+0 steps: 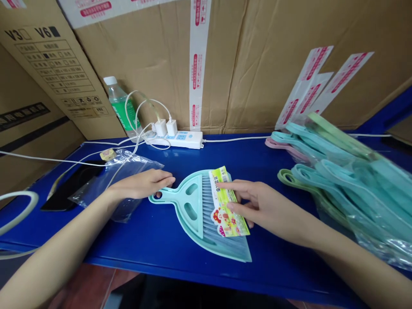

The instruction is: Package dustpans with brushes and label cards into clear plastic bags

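Observation:
A light teal dustpan (pixel 186 189) lies flat on the blue table, its handle pointing left. Set into it is a matching hand brush (pixel 194 206) with grey-blue bristles. Across the bristles sits a bright printed label card (pixel 230 221) with mushroom pictures. My left hand (pixel 149 182) is closed on the end of the handle; some of its fingertips are hidden. From the right, my right hand (pixel 257 206) reaches over the card, index finger and thumb apart and touching its face. Its other fingers curl by the card's right edge, partly hidden.
Several plastic-wrapped dustpan sets (pixel 350 189) are piled at the right. A clear plastic bag (pixel 122 206) and a black flat object (pixel 69 189) lie at the left. A power strip (pixel 189 139) with cables and a green-labelled bottle (pixel 120 105) stand against the cardboard wall (pixel 257 64).

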`<state>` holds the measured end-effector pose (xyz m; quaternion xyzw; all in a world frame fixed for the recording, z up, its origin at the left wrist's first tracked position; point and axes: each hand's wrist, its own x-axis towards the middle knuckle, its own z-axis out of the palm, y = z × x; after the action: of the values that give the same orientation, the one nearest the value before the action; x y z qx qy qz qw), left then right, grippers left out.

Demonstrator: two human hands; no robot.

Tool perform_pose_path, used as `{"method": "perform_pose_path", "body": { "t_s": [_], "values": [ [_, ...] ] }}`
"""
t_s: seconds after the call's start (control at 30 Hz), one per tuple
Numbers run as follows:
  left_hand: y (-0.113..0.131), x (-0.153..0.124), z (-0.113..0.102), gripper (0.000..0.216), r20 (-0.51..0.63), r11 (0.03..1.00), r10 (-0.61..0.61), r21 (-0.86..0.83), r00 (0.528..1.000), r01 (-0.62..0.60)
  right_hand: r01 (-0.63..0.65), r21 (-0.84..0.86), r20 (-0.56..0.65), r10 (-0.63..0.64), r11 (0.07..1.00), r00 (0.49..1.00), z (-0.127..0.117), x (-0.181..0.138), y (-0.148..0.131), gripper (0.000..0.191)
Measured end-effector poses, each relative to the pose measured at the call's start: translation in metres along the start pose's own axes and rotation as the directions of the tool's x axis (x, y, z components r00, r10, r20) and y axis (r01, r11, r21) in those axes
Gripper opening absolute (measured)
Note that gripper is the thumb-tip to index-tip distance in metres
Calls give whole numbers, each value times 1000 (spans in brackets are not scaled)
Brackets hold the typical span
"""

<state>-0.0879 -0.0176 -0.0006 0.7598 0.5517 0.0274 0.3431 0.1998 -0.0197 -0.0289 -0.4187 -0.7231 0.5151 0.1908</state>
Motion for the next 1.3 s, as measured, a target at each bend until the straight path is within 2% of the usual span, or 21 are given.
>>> {"method": "perform_pose_path", "body": {
  "t_s": [0.23, 0.33, 0.4, 0.5, 0.57, 0.67, 0.83, 0.97, 1.1, 1.3],
  "values": [
    [1, 1, 0, 48, 6, 1000, -14, -4, 1000, 14, -29, 314, 144, -17, 949, 989, -2, -5, -5, 72],
    [1, 1, 0, 48, -10, 1000, -1, 12, 1000, 1, -47, 345, 195, -23, 937, 981, 0, -5, -1, 76],
    [0, 1, 0, 47, -12, 1000, 1, 14, 1000, -1, -38, 234, 191, -7, 972, 982, 4, -5, 2, 73],
    [0, 0, 0, 45, -6, 1000, 0, 13, 1000, 0, 68, -87, 74, -61, 994, 995, 10, -4, 4, 62],
    [0, 0, 0, 45, -8, 1000, 1, 16, 1000, -1, 126, -284, 16, -127, 950, 992, 12, -3, 5, 55],
    [0, 1, 0, 44, -14, 1000, -1, 8, 1000, 1, 150, -453, -11, -174, 879, 985, 11, -5, 5, 52],
    [0, 2, 1, 45, -6, 1000, 1, -13, 1000, -1, 190, -538, -44, -253, 821, 966, 5, -8, 5, 60],
    [0, 2, 1, 46, -11, 1000, 8, 2, 1000, -8, 295, -593, 58, -326, 749, 944, 1, -4, 8, 76],
    [-1, 2, 1, 46, -4, 1000, 3, 10, 1000, -3, 300, -632, 204, -220, 715, 954, 1, 1, 8, 93],
    [-1, 2, 1, 45, -17, 999, 38, 40, 999, -38, 264, -639, 283, -98, 722, 954, 1, 0, 7, 100]
  ]
}}
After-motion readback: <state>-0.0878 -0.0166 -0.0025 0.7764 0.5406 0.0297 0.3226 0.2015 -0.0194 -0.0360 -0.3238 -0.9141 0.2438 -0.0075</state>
